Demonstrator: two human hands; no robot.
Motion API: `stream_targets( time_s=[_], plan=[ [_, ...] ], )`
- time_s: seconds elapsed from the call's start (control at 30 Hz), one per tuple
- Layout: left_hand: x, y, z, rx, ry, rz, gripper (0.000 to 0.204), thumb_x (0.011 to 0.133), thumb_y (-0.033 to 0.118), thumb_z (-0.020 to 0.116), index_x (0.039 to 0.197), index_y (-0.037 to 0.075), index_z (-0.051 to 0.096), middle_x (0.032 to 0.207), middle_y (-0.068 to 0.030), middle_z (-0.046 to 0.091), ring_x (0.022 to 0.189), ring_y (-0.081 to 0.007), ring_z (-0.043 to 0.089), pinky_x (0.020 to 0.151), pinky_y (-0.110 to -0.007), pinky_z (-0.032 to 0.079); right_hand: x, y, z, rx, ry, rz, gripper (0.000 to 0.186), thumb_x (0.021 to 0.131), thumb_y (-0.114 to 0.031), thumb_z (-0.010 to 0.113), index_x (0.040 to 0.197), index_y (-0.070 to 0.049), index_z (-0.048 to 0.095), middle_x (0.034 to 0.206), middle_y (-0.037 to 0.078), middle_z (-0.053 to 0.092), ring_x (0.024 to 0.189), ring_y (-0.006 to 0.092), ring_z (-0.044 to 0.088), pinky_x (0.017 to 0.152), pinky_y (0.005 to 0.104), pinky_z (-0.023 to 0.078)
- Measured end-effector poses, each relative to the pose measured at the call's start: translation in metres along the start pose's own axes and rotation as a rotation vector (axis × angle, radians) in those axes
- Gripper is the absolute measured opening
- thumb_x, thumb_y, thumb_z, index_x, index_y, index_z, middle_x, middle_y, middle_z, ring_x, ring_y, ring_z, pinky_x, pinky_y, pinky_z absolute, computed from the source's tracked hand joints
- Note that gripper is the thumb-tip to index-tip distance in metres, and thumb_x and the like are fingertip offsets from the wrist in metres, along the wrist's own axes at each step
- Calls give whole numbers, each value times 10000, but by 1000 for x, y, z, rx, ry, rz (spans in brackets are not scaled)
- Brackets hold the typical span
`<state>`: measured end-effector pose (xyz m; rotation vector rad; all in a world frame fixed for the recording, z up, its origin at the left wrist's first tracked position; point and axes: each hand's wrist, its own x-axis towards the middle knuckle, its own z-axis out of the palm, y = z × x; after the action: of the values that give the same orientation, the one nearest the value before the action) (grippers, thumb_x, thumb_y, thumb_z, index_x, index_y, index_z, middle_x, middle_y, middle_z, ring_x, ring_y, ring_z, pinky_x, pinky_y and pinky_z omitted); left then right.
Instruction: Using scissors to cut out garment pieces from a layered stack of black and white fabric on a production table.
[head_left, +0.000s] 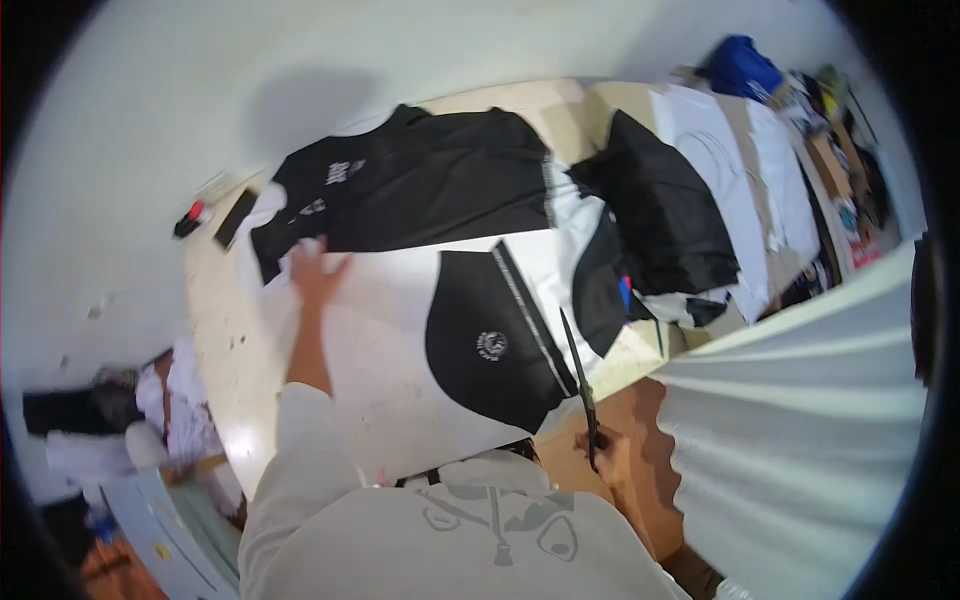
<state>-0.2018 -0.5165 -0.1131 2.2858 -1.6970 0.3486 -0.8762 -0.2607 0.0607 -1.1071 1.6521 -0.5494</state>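
Left hand (316,275), fingers spread, lies at the near edge of the shirt (430,185); right hand (604,455) grips scissors (586,396) beside the panel (480,300). Apparent step: flattening, scissors ready; next move calls for steady left-hand pressure. Scissors point away, long axis near-to-far, tip leaning left.

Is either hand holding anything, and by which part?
Right hand: scissors, by the handle end. Left hand lies at the upper black cloth, apparently gripping nothing.

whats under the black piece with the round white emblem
White material shows along the left edge of the black piece, which seems to lie on top of it. What is beneath its middle is covered and cannot be seen.
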Motion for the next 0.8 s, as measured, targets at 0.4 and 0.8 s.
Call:
stream_targets(
  time_s=[0.4,0.8],
  plan=[
    [-166,208,-131,-400,-303,378,997,873,723,731,1632,129,477,1735,-244,314,1612,-485,240,1269,-696,190,-117,11,76,214,254,141,225,999,-162,771,968,54,718,847,123,763,806,216,781,682,328,604],
    [-174,61,-144,-287,-188,441,1046,854,674,791,1667,129,420,1746,-229,299,1601,-451,285,1248,-684,233,-167,60,144,405,244,96,221,995,-158,778,983,53,715,844,116,752,693,202,752,626,331,601]
  ],
)
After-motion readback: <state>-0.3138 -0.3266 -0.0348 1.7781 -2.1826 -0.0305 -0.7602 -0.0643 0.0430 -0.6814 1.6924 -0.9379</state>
